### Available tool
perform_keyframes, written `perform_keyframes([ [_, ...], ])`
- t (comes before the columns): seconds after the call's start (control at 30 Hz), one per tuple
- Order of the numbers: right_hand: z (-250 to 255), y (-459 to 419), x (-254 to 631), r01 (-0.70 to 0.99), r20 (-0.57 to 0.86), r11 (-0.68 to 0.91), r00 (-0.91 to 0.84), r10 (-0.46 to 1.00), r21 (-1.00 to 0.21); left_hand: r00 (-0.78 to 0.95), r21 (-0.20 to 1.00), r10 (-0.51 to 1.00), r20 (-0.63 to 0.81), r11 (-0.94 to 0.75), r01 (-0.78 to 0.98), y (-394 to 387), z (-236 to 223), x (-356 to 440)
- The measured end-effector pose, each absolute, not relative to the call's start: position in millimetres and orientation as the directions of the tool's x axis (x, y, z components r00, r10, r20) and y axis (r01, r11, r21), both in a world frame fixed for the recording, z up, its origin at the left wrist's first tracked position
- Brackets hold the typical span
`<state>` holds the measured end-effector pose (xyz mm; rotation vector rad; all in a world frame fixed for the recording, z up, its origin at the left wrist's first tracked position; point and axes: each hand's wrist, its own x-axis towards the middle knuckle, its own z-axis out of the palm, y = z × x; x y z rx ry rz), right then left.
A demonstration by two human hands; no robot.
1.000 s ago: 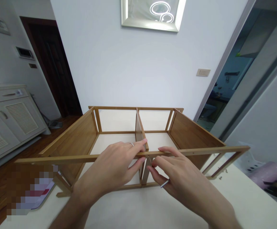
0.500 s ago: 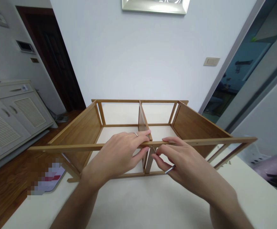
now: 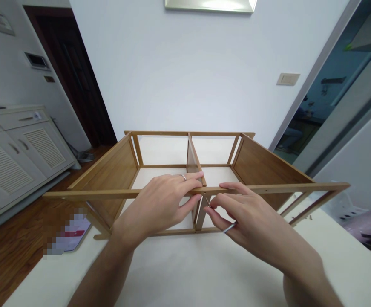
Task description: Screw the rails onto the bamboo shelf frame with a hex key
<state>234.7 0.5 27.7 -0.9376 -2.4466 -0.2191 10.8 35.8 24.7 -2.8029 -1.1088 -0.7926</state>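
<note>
A light-brown wooden shelf frame (image 3: 97, 195) lies on a white table, its near rail running across the view. My left hand (image 3: 162, 200), with a ring on it, is closed over the middle of that rail, fingers on top by the central divider (image 3: 194, 157) and thumb in front. Close beside it my right hand (image 3: 236, 209) pinches a small thin metal piece, apparently a screw (image 3: 208, 202), just below the rail at the upright post (image 3: 202, 213). A silver rod like a hex key (image 3: 229, 227) sticks out from under the right fingers.
The white table (image 3: 185, 268) extends toward me. Small loose pieces (image 3: 307, 217) lie on it at the right, near a pinkish-purple bundle (image 3: 369, 226). A partly pixelated flat item (image 3: 78, 234) is at the left edge. The wall (image 3: 217, 72) stands behind the frame.
The view has shifted slightly, so the scene sits a little further right and higher. Both hands keep nearly the same hold at the middle of the rail.
</note>
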Motion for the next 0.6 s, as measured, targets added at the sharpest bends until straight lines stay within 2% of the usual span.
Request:
perform_keyframes([
  [0.17,24.3,1.3,234.9,0.681,0.536,0.732,-0.624,0.568,0.017,0.616,0.175,0.672,0.411,-0.722,0.67,33.9,29.7,11.7],
  [0.3,23.2,1.1,235.4,0.675,0.571,0.736,-0.625,0.533,0.052,0.61,0.16,0.668,0.427,-0.72,0.676,33.7,29.9,11.7],
  [0.47,20.9,6.6,237.2,0.631,0.614,0.76,-0.665,0.426,0.155,0.621,0.146,0.655,0.43,-0.729,0.668,34.4,29.9,10.7],
  [0.6,19.1,9.3,237.1,0.624,0.631,0.763,-0.663,0.402,0.17,0.622,0.143,0.65,0.437,-0.733,0.665,35.7,29.2,10.1],
])
